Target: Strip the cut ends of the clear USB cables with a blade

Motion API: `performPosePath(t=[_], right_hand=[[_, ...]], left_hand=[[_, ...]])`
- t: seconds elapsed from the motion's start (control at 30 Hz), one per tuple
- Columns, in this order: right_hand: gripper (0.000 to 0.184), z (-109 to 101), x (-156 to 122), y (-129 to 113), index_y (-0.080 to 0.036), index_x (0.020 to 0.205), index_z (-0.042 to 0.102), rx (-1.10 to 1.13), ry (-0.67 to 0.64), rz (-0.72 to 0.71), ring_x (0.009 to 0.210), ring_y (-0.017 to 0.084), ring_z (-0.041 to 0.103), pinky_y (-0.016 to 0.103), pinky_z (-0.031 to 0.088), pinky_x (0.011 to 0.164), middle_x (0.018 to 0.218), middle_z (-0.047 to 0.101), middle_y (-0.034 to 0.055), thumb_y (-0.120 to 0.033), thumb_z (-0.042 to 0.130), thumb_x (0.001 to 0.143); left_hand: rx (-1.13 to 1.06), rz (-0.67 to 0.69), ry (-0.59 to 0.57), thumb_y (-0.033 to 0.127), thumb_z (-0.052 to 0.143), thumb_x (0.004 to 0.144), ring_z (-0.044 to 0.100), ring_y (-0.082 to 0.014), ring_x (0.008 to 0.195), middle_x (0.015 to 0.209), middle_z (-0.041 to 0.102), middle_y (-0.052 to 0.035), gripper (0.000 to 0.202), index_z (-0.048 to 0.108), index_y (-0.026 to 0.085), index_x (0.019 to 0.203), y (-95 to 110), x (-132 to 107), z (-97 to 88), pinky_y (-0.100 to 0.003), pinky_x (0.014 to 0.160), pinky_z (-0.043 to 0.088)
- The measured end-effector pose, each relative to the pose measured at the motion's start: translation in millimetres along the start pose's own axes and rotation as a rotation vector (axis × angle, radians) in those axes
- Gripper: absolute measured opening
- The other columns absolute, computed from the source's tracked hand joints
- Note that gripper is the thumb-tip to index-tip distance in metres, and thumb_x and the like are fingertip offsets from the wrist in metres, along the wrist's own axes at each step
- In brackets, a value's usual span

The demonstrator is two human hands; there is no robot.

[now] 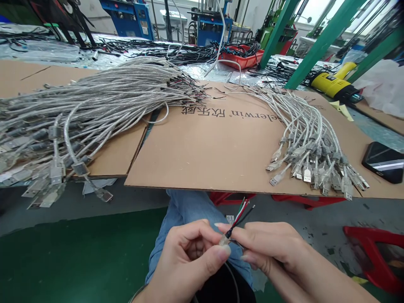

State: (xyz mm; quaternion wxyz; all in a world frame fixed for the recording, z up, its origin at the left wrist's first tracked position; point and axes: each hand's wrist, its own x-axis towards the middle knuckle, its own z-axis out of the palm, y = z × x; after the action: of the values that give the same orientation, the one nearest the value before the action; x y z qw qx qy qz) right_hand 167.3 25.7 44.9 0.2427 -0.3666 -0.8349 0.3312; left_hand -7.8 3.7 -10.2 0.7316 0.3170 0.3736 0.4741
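Over my lap, my left hand [198,256] pinches a clear-jacketed cable [224,240] between thumb and forefinger, close to its stripped end. Red, white, green and black wires [241,215] fan up and to the right out of that end. My right hand [268,248] is closed just right of the cable end, its forefinger behind the wires. A thin dark strand runs from the cable in between its thumb and forefinger. The rest of the cable hangs down past my left hand and is partly hidden.
A large pile of clear USB cables [126,92] covers the left cardboard. A smaller USB cable bundle [315,143] lies on the right of the cardboard sheet [202,155]. Beyond are a phone [385,162], a yellow heat gun [334,84], a red tray [243,59] and green posts [325,42].
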Motion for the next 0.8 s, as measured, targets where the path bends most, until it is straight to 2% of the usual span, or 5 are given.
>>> performPosePath(t=[0.17, 0.33, 0.47, 0.63, 0.8], right_hand=[[0.027, 11.7, -3.3, 5.7, -0.017, 0.084, 0.063, 0.099, -0.038, 0.082, 0.054, 0.015, 0.056, 0.024, 0.047, 0.049, 0.064, 0.060, 0.0028, -0.013, 0.039, 0.092], [0.022, 19.1, -2.2, 7.4, -0.020, 0.093, 0.070, 0.070, 0.120, 0.097, 0.061, 0.018, 0.062, 0.025, 0.052, 0.054, 0.066, 0.066, 0.0037, -0.030, 0.051, 0.092], [0.021, 17.9, 3.0, 3.6, -0.023, 0.094, 0.072, 0.038, 0.179, 0.069, 0.063, 0.019, 0.063, 0.026, 0.054, 0.056, 0.067, 0.068, 0.0041, -0.036, 0.056, 0.088], [0.017, 9.7, 4.2, -0.6, -0.025, 0.088, 0.072, 0.028, 0.184, 0.037, 0.059, 0.018, 0.062, 0.025, 0.053, 0.053, 0.062, 0.066, 0.0025, -0.029, 0.056, 0.089], [0.028, 7.9, 4.1, 1.3, -0.019, 0.082, 0.068, 0.059, 0.042, 0.002, 0.046, 0.015, 0.050, 0.024, 0.043, 0.042, 0.054, 0.055, 0.0001, -0.012, 0.043, 0.089]], left_hand=[[0.008, 0.012, -0.019, 0.027, 0.074, 0.075, 0.028, 0.0005, 0.037, 0.058, 0.048, 0.0057, 0.015, 0.067, 0.018, 0.066, -2.7, 1.3, -2.5, -0.010, 0.032, 0.018], [-0.021, -0.029, -0.033, 0.037, 0.071, 0.077, 0.024, 0.0014, 0.032, 0.046, 0.041, 0.0094, 0.025, 0.063, 0.018, 0.064, 0.0, 0.9, 0.2, -0.011, 0.032, 0.017], [-0.002, -0.033, -0.004, 0.039, 0.073, 0.074, 0.026, 0.0013, 0.033, 0.051, 0.045, 0.0073, 0.026, 0.064, 0.017, 0.065, 1.4, 1.4, 0.8, -0.012, 0.032, 0.018], [0.062, 0.007, 0.022, 0.033, 0.075, 0.073, 0.029, -0.0009, 0.037, 0.056, 0.046, 0.0053, 0.021, 0.067, 0.017, 0.062, 4.0, 0.7, -0.4, -0.014, 0.033, 0.021], [0.087, 0.051, 0.014, 0.028, 0.075, 0.073, 0.032, -0.0038, 0.045, 0.057, 0.047, 0.0043, 0.019, 0.067, 0.017, 0.060, 5.7, -0.3, 0.0, -0.015, 0.041, 0.028]])
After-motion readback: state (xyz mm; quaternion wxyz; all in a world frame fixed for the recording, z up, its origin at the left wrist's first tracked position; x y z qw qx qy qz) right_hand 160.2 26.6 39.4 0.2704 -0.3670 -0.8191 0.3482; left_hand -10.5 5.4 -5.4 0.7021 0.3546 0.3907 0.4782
